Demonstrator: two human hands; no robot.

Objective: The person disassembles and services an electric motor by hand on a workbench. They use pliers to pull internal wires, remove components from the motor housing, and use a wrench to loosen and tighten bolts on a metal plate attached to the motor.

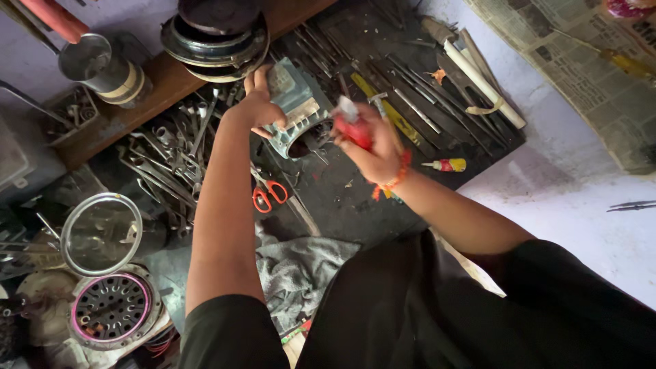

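We see the left hand (258,104) clasped over the top edge of a grey-green cast-metal motor housing (298,108) that stands on the dark bench (355,198), among scattered spanners (167,160) and long steel tools (424,102). Just beside it, the right hand (372,147), an orange thread bracelet (396,179) at its wrist, is clenched around a red-handled tool (352,128) raised close to the housing. Orange-handled scissors (268,193) lie below the housing, and a grey rag (301,270) lies nearer the person.
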